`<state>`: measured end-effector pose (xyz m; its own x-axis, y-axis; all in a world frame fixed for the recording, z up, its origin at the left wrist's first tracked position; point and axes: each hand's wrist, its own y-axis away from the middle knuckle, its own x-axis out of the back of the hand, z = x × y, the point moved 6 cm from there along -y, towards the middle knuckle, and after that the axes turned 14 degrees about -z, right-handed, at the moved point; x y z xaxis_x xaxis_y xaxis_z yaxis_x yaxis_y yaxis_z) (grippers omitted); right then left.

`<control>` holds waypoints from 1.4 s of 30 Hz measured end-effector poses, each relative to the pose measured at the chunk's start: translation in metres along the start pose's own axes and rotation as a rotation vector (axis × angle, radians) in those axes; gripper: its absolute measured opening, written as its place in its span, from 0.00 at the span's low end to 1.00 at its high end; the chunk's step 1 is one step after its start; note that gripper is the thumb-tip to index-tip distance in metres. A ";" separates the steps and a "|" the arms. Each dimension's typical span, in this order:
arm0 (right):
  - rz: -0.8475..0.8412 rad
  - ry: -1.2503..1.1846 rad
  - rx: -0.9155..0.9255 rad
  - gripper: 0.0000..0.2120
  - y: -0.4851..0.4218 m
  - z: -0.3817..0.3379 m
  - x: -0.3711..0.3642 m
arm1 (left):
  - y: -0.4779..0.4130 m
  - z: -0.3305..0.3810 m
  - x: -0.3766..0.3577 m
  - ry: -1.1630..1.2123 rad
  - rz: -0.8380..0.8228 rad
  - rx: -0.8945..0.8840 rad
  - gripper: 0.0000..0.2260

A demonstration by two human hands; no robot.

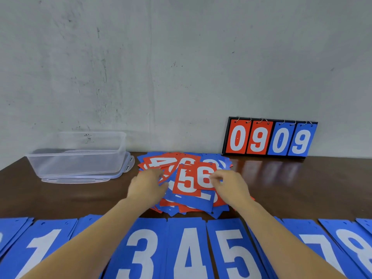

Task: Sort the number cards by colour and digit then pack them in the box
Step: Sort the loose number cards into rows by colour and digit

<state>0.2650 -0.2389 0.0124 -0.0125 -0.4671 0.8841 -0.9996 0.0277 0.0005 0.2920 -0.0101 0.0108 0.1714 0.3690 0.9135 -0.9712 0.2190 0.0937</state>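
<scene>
**A:** We note the mixed pile first. Red and blue number cards lie mid-worktop, overlapping at all angles and not yet sorted. On top is a red 5 card, and a red 6 card covers its right half.

**B:** And our hands?

**A:** Both are at the pile, apart from each other. Our right hand is on the pile's right side, with its fingers curled at the right edge of the red 6 card. It reads as a pinch. Our left hand lies on the pile's left side with its fingers loosely bent. We cannot tell whether it grips anything.

**B:** What's further out?

**A:** Nearer us than the pile there is a row of blue stacks. We can read 1, 3, 4, 5, 7 and 8, and our forearms hide the others. We see no red row. Left of the pile a clear box stands on its lid, with no cards visible in it. Right of the pile and beyond it, a scoreboard leans on the wall and shows 0 9 0 9.

**B:** What are the risks?

**A:** These are our judgements.
- **Double pick:** The cards look thin and smooth, so lifting the 6 may drag the 5 or a card beneath it, and two taken as one would mean a misfiled digit.
- **6 read as 9:** A 6 turned round reads as a 9, so we would check the punched edge.
- **Pile spreading:** Pressure from the left hand could fan the pile toward the blue stacks and mix them.
- **Forearms:** Our forearms cross those stacks and could skew them.
</scene>
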 end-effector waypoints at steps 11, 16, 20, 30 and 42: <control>-0.024 -0.015 -0.442 0.46 -0.039 0.017 -0.021 | -0.040 0.032 -0.037 -0.076 -0.111 0.268 0.38; -0.066 -0.154 -0.483 0.42 -0.046 0.029 -0.015 | -0.052 0.023 -0.036 0.007 -0.124 0.300 0.33; -0.007 -0.312 -0.455 0.34 -0.048 0.041 -0.014 | -0.055 0.019 -0.032 0.102 -0.161 0.297 0.28; 0.068 -0.498 -0.352 0.19 -0.036 0.044 -0.001 | -0.031 -0.009 0.003 0.383 0.171 0.195 0.13; 0.100 -0.695 -0.145 0.12 -0.012 0.018 0.035 | 0.032 -0.012 0.035 0.628 0.228 0.134 0.04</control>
<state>0.2758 -0.2714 0.0350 -0.1652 -0.9097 0.3810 -0.9801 0.1945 0.0393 0.2684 0.0207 0.0412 -0.0156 0.8561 0.5165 -0.9996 -0.0252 0.0116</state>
